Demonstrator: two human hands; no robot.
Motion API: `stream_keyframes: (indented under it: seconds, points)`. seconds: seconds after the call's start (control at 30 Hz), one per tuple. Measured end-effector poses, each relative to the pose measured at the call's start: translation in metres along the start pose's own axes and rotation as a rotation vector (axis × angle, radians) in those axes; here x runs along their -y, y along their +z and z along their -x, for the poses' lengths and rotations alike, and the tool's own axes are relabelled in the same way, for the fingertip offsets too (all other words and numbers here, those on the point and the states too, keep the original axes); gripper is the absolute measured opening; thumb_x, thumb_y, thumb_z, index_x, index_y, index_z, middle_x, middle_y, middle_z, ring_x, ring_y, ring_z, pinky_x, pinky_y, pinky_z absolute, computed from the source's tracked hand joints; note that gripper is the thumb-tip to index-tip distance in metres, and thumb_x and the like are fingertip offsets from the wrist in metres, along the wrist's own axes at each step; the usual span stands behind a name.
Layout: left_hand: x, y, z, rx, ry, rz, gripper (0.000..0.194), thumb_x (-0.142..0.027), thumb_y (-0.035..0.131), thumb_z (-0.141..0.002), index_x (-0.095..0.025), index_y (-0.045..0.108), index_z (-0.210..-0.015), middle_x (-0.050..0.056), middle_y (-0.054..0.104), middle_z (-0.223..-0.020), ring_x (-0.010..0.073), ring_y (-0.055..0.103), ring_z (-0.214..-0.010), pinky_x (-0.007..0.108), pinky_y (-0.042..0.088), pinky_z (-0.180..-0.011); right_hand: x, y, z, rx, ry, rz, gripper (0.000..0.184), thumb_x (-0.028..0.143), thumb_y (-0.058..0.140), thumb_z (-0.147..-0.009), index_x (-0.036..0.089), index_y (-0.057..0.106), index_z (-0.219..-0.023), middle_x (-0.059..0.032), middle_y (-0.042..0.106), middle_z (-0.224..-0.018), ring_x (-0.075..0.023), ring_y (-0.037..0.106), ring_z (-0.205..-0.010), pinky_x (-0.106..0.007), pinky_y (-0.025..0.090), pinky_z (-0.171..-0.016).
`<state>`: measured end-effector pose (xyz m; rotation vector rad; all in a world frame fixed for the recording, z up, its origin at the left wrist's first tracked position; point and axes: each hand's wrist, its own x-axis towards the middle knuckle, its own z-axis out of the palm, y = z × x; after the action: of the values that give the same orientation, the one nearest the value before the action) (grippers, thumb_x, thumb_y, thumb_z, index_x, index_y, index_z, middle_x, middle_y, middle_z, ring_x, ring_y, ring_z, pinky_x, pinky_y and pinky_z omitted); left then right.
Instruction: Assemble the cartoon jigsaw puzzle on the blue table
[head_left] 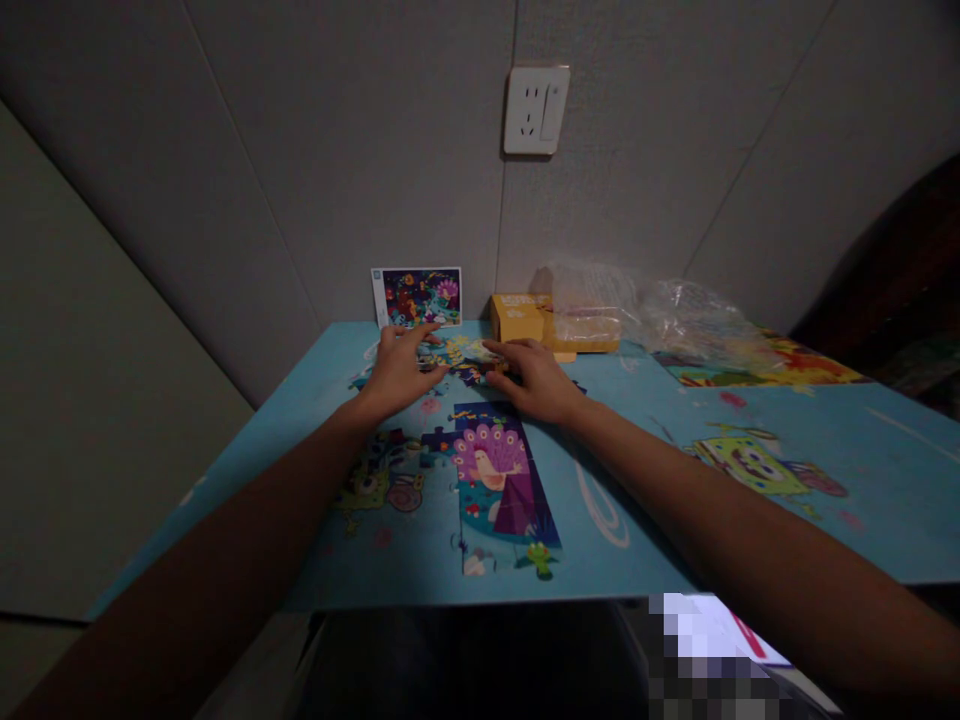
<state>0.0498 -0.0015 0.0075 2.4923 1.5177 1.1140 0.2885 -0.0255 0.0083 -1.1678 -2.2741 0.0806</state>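
Loose jigsaw pieces (466,374) lie in a cluster toward the back of the table. My left hand (401,372) rests at the cluster's left side, its fingers spread and thumb apart. On the opposite side, my right hand (536,382) reaches over the pieces with fingers stretched out. I see nothing held in either hand. Between my forearms and closer to me lies a joined section of jigsaw puzzle (495,490), showing a pink and purple peacock and a green frog. A few dark pieces jut from its upper left edge. Some loose pieces are hidden beneath my fingers.
A picture card (421,296) with the puzzle scene leans against the wall. Beside it sits a yellow box (517,318), partly under clear plastic wrapping (600,300). A colourful sheet (795,358) lies at the right of the blue cartoon-printed table (637,560). A socket (537,110) is above.
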Motion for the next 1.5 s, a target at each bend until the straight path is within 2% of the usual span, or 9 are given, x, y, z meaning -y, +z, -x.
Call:
stream_keyframes:
  seconds: [0.1, 0.17, 0.27, 0.47, 0.6, 1.03, 1.3, 1.43, 1.5]
  points:
    - [-0.014, -0.001, 0.003, 0.015, 0.248, 0.069, 0.065, -0.029, 0.070, -0.078, -0.018, 0.047, -0.138, 0.008, 0.062, -0.116, 0.0264, 0.045, -0.115, 0.046, 0.041, -0.105, 0.003, -0.001, 0.000, -0.034, -0.048, -0.059, 0.062, 0.034, 0.060, -0.090, 0.021, 0.041, -0.147, -0.0138, 0.065, -0.123, -0.0303, 0.054, -0.116, -0.051, 0.042, -0.098]
    - [-0.020, -0.002, 0.005, 0.040, 0.337, 0.089, 0.064, -0.026, 0.069, -0.080, -0.019, 0.046, -0.139, 0.008, 0.061, -0.118, 0.0255, 0.045, -0.115, 0.044, 0.042, -0.105, 0.004, 0.000, 0.000, -0.043, -0.041, -0.048, 0.060, 0.033, 0.063, -0.088, 0.020, 0.046, -0.144, -0.0145, 0.064, -0.120, -0.0304, 0.056, -0.114, -0.050, 0.042, -0.098]
    - [-0.023, -0.002, 0.006, 0.056, 0.381, 0.097, 0.065, -0.023, 0.068, -0.081, -0.020, 0.044, -0.141, 0.007, 0.061, -0.121, 0.0245, 0.045, -0.115, 0.042, 0.042, -0.105, 0.003, 0.000, -0.001, -0.038, -0.027, -0.017, 0.052, 0.033, 0.067, -0.085, 0.017, 0.057, -0.133, -0.0154, 0.064, -0.118, -0.0295, 0.057, -0.110, -0.047, 0.043, -0.096]
    - [-0.020, -0.002, 0.006, 0.079, 0.376, 0.074, 0.066, -0.024, 0.068, -0.081, -0.021, 0.043, -0.142, 0.006, 0.060, -0.121, 0.0244, 0.046, -0.115, 0.042, 0.043, -0.104, 0.004, -0.002, -0.003, -0.033, -0.044, 0.009, 0.046, 0.032, 0.069, -0.083, 0.012, 0.063, -0.125, -0.0146, 0.065, -0.106, -0.0276, 0.058, -0.102, -0.042, 0.045, -0.091]
    - [-0.022, -0.002, 0.007, 0.075, 0.382, 0.057, 0.066, -0.025, 0.068, -0.082, -0.020, 0.042, -0.142, 0.007, 0.060, -0.122, 0.0250, 0.045, -0.115, 0.043, 0.041, -0.105, 0.004, -0.002, -0.002, -0.042, -0.029, -0.008, 0.043, 0.032, 0.071, -0.082, 0.016, 0.063, -0.122, -0.0124, 0.065, -0.102, -0.0270, 0.058, -0.099, -0.042, 0.045, -0.087]
    - [-0.022, 0.000, 0.006, 0.046, 0.355, 0.038, 0.064, -0.031, 0.070, -0.082, -0.022, 0.046, -0.140, 0.007, 0.062, -0.118, 0.0256, 0.046, -0.111, 0.044, 0.041, -0.103, 0.004, -0.002, -0.001, -0.052, -0.027, -0.008, 0.045, 0.034, 0.071, -0.081, 0.019, 0.060, -0.122, -0.0113, 0.065, -0.105, -0.0266, 0.057, -0.098, -0.041, 0.044, -0.086]
    - [-0.024, 0.000, 0.008, 0.178, 0.303, 0.080, 0.067, -0.032, 0.069, -0.081, -0.023, 0.043, -0.142, 0.010, 0.056, -0.122, 0.0264, 0.046, -0.115, 0.044, 0.041, -0.104, 0.003, -0.005, -0.002, 0.008, -0.061, 0.080, 0.042, 0.043, 0.076, -0.075, 0.016, 0.067, -0.106, -0.0098, 0.068, -0.094, -0.0268, 0.057, -0.094, -0.039, 0.041, -0.083]
    - [-0.021, -0.002, 0.008, 0.234, 0.242, 0.060, 0.076, -0.038, 0.075, -0.074, -0.021, 0.044, -0.141, 0.012, 0.052, -0.123, 0.0301, 0.044, -0.119, 0.047, 0.041, -0.104, 0.003, -0.006, -0.004, -0.008, 0.015, 0.148, 0.039, 0.046, 0.074, -0.075, 0.015, 0.069, -0.098, -0.0101, 0.068, -0.089, -0.0257, 0.057, -0.087, -0.037, 0.040, -0.078]
    - [-0.018, -0.004, 0.007, 0.265, 0.236, 0.039, 0.072, -0.036, 0.075, -0.071, -0.020, 0.048, -0.136, 0.012, 0.053, -0.120, 0.0308, 0.044, -0.118, 0.048, 0.041, -0.102, 0.000, -0.006, -0.004, -0.032, 0.070, 0.175, 0.039, 0.048, 0.072, -0.076, 0.014, 0.070, -0.095, -0.0109, 0.067, -0.087, -0.0247, 0.056, -0.083, -0.036, 0.040, -0.074]
